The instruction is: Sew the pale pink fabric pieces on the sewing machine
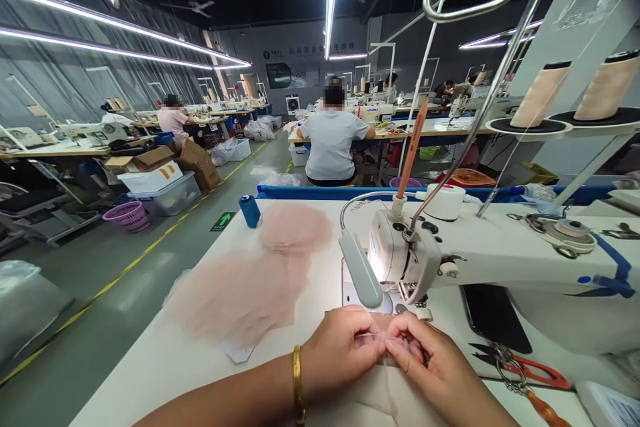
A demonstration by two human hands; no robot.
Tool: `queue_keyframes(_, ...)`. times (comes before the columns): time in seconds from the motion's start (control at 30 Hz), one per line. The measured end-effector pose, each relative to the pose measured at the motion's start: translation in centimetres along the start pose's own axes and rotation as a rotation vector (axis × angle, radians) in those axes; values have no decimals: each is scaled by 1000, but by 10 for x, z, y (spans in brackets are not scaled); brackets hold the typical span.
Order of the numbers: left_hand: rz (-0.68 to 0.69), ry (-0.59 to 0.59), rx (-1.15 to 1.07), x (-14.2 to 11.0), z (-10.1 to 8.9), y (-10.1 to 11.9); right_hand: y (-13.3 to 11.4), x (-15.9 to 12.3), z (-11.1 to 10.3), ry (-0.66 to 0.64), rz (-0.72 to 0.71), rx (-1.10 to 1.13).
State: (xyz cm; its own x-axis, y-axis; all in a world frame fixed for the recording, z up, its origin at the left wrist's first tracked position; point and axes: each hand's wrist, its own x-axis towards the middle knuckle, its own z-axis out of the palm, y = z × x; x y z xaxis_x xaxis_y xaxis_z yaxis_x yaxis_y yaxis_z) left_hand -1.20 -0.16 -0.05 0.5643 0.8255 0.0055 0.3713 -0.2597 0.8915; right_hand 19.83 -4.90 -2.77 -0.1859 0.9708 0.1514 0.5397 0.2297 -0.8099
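Just in front of the sewing machine [400, 260], my left hand [345, 343] and my right hand [425, 353] meet. Both are closed, thumbs and fingertips pinching a piece of thin, pale sheer fabric [384, 383] between them. The fabric hangs down from the fingers toward the table's front edge. A grey lamp head [364, 273] shines beside the needle area, which is partly hidden behind it. To the left lie pieces of sheer pink fabric [240, 300], spread in a loose pile on the white table.
A blue thread spool [249, 211] stands at the table's far left edge. Right of my hands lie a black phone [495, 317] and red-handled thread snips [535, 370]. Thread cones [543, 93] stand at the upper right. A co-worker [334, 140] sits ahead, back turned.
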Motion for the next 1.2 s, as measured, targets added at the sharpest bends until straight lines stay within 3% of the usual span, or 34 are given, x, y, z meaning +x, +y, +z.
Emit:
queue_keyframes(0.23, 61, 38, -28, 2, 5, -2, -3, -3, 5, 51, -10, -8)
queue_keyframes(0.47, -112, 58, -166, 5, 12, -8, 1, -4, 6, 71, -48, -7)
queue_keyframes(0.9, -103, 86, -102, 4, 14, -1, 2, -4, 5, 62, -122, -76)
queue_keyframes(1.0, -108, 76, -132, 4, 14, 0, 5, -4, 4, 54, -156, -96)
queue_keyframes(1.2, -260, -33, -238, 6, 9, 14, 7, -3, 5, 73, -186, -103)
